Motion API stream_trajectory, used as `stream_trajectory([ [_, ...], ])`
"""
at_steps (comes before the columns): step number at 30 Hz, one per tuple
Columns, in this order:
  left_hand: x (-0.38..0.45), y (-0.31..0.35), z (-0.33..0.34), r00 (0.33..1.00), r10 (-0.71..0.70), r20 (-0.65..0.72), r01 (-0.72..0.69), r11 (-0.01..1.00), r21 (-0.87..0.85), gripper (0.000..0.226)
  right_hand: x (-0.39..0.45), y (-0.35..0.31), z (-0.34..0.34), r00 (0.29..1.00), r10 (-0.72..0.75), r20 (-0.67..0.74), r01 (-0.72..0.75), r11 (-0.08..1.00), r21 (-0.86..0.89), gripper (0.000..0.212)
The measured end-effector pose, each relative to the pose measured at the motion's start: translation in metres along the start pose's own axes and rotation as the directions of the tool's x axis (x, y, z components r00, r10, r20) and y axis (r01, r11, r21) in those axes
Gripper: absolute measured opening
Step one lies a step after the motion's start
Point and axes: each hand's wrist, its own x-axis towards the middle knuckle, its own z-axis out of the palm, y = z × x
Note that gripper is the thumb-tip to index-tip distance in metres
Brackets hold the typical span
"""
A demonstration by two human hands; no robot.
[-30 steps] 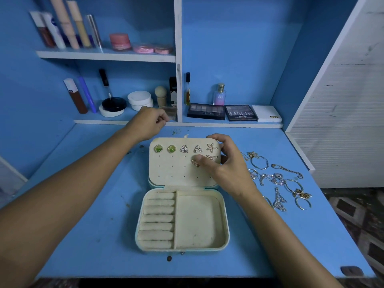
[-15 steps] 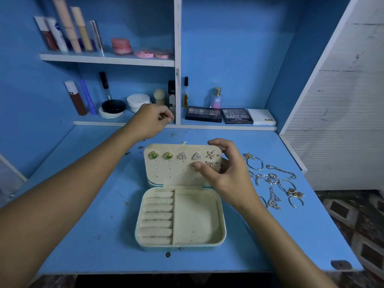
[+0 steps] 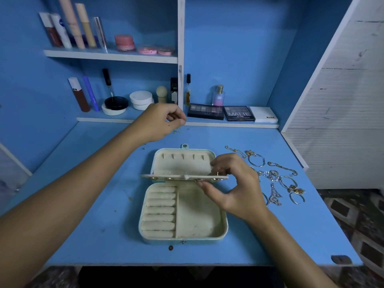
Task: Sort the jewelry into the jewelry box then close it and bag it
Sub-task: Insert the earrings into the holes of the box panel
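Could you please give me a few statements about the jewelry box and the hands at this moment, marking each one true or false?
1. The right hand pinches the earring panel of the jewelry box. True.
2. The loose bracelets and chains lie left of the box. False: they lie to its right on the table.
3. The box's large bottom compartment holds necklaces. False: it looks empty.
4. The left hand touches the box. False: it is raised behind it, fingers curled.
5. The box is open. True.

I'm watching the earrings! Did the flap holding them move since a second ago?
Yes. The earring flap has swung forward and down off the lid, toward the box's base. The right hand pinches its edge.
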Motion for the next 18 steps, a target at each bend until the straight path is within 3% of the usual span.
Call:
stream_trajectory([
  [10,-0.030,0.022,0.006,0.985,-0.016,0.174,0.037,0.993,-0.116,0.004,-0.009,0.006,-0.003,0.994,-0.105,0.023,0.107,0.992,-0.064,0.018],
  [18,-0.049,0.037,0.008,0.903,-0.019,0.429,0.086,0.987,-0.137,0.006,-0.012,0.008,-0.004,0.982,-0.153,0.107,0.162,0.984,-0.071,0.010],
])
